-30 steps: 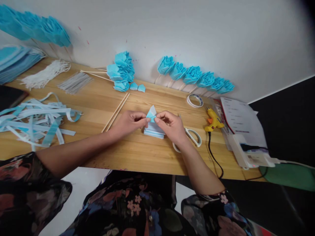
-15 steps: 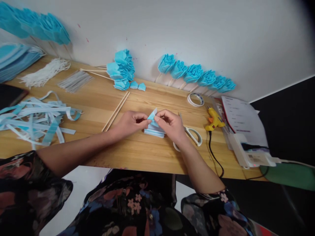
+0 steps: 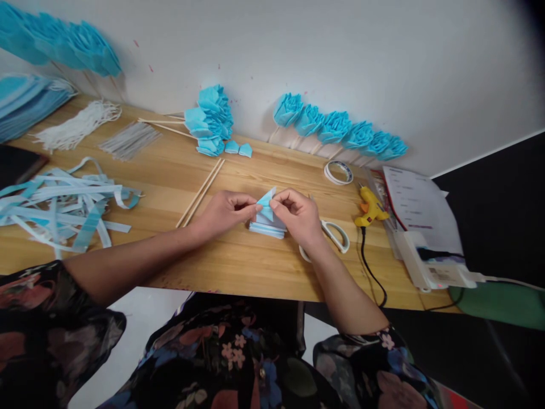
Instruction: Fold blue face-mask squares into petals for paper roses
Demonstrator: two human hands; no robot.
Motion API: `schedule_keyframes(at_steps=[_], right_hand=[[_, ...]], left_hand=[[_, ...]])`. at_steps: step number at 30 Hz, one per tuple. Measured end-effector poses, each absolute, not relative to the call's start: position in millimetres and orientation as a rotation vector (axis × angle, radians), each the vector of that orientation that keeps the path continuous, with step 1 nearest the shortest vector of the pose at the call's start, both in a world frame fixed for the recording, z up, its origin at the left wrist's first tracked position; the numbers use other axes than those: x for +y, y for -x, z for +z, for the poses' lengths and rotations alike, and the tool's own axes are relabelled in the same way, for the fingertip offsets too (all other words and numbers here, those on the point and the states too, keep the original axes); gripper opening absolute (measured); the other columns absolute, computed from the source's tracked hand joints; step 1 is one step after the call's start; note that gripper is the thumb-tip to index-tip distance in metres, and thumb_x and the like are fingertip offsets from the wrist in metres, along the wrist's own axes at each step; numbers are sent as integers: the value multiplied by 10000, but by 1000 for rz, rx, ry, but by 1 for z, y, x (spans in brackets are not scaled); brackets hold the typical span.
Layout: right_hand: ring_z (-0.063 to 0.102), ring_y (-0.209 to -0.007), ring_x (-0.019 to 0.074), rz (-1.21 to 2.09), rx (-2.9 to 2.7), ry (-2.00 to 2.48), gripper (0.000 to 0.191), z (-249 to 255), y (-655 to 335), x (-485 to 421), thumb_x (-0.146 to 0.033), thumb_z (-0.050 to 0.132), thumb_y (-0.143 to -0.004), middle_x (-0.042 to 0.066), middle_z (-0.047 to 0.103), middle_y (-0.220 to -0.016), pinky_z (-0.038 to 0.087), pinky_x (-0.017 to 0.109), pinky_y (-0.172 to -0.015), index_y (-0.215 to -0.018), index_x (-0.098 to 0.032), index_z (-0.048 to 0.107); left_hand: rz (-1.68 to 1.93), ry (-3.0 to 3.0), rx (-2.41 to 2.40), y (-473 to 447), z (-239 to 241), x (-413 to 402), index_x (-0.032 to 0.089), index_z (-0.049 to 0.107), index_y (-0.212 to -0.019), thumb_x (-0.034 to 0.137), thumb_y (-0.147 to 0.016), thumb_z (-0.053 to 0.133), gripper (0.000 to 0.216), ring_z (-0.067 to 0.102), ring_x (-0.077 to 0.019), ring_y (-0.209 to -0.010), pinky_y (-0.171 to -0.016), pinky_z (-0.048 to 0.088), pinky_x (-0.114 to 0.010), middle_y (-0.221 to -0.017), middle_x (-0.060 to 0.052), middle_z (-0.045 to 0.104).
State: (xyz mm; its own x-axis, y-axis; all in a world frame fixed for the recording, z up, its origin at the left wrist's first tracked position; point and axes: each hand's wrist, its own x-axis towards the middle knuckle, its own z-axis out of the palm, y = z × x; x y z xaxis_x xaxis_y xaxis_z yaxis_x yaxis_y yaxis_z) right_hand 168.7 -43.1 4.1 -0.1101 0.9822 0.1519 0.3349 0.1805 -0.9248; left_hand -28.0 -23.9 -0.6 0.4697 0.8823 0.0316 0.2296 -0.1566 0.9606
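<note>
Between my hands is a small piece of light blue mask fabric, folded to a pointed, triangular shape. My left hand pinches its left corner between thumb and fingertips. On the other side my right hand grips the right edge the same way. Just below the piece lies a small stack of pale blue and white fabric pieces on the table. White-handled scissors rest partly hidden under my right hand and wrist. Two thin wooden sticks lie left of my left hand.
Blue fabric flowers on sticks lean along the wall. A tape roll, a yellow glue gun with its cord and a white power strip are at right. Cut fabric strips, grey wires and a mask stack lie left.
The right hand has shifted very slightly to the right. The fabric piece looks wider and more spread between the fingertips, its point a little farther right. Both hands keep their grip.
</note>
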Motion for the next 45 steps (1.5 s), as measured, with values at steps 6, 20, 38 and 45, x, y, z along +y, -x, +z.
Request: schedule_keyframes(at_steps=[6,20,38,45], right_hand=[[473,-591,99,1010,-1520,1244,154,4,-168,-43,-332,676,-819,-38,555,-647,396,253,-579,-749,-206,620],[408,-571,96,1123,-1584,1274,330,5,-170,-43,-513,706,-804,-47,488,-606,319,251,-537,-726,-207,613],[384,-569,96,1053,-1588,1281,304,-1,-169,-42,-447,675,-833,-53,455,-601,307,251,-541,-686,-210,554],[465,-595,104,1134,-1585,1239,229,1,-166,-45,-426,702,-819,-36,551,-659,369,248,-551,-794,-211,630]], left_hand=[[796,-1648,952,29,1,-24,155,678,-681,370,-874,601,299,573,-101,-586,-589,440,-209,-615,-3,658],[811,-1683,1017,29,-3,-24,158,682,-689,387,-855,600,294,546,-103,-575,-578,420,-221,-627,-11,668],[780,-1565,891,28,2,-22,151,662,-786,458,-871,618,321,591,-107,-609,-605,486,-215,-688,-15,680],[786,-1633,901,28,-4,-23,155,667,-732,401,-859,616,282,579,-106,-610,-604,454,-217,-664,-7,671]])
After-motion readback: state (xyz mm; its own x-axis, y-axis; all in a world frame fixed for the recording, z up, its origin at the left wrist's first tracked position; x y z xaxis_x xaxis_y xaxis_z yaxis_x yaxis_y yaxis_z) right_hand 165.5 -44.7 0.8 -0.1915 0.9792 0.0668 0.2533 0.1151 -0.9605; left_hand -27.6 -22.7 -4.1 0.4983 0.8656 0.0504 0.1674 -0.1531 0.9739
